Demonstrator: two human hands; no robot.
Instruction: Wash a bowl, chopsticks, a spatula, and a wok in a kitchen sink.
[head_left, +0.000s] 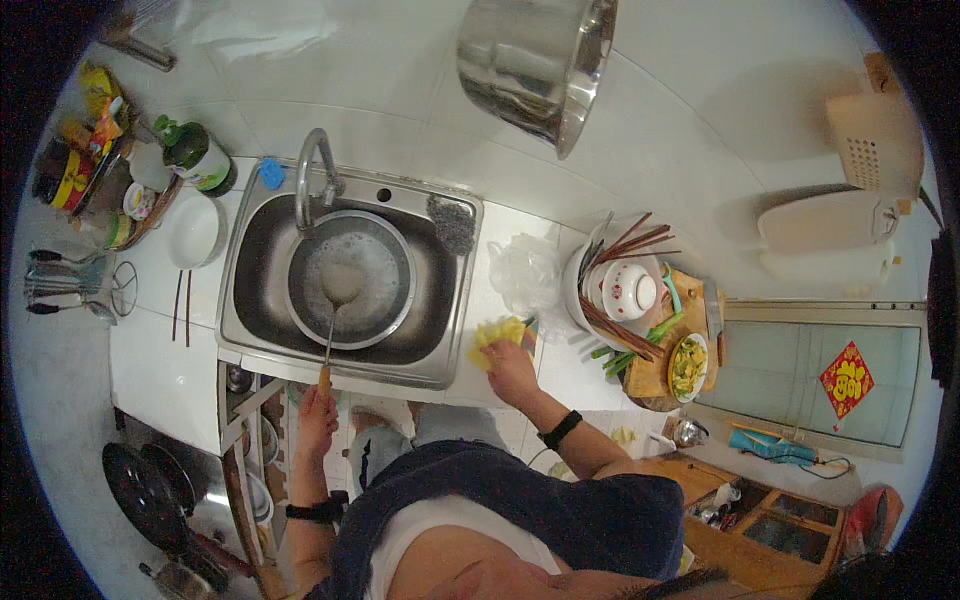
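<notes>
My left hand (318, 421) grips the wooden handle of a metal ladle (343, 289). The ladle's bowl hangs over a round metal basin (411, 292) of cloudy, foamy water; whether it touches the water I cannot tell. That basin stands in the stainless steel sink (442, 330), below the curved faucet (304, 187). At the sink's right, my right hand (511, 366) holds a crumpled yellow cloth (491, 339) against the white tiled counter (480, 375). Beside the cloth lies a crumpled clear plastic bag (521, 274).
Right of the bag, a white tub (574, 300) holds bowls and chopsticks. A wooden cutting board (645, 382) carries a plate of food (688, 367) and a cleaver (711, 307). On the left stand a white bowl (193, 232), two chopsticks (182, 307) and a green pump bottle (196, 156).
</notes>
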